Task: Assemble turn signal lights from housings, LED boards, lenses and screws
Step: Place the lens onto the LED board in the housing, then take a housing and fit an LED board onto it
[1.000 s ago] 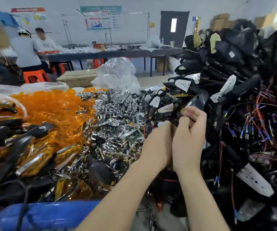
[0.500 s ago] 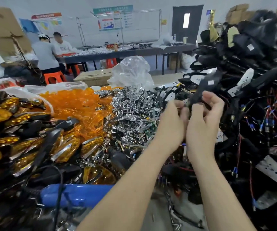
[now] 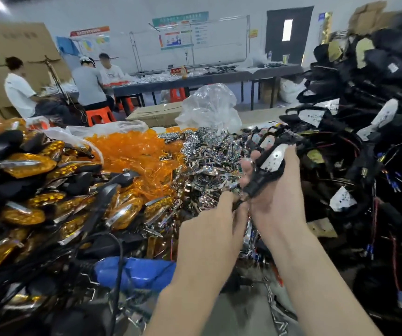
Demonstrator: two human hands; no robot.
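A blue bag [image 3: 134,272] lies nearest, under the forearms. The left hand [image 3: 209,229] shows its back, its fingertips reaching the lower stem of a black housing [image 3: 263,177]; whether they pinch it I cannot tell. The right hand [image 3: 277,202], palm up, curls fingers and thumb round that housing, which carries a white LED board [image 3: 274,156]. Behind lie chrome parts [image 3: 209,161] and orange lenses [image 3: 132,151], with finished amber lights [image 3: 30,166] left and wired housings [image 3: 364,146] heaped right. Farther off, three people [image 3: 88,81] sit at a long table [image 3: 195,80]
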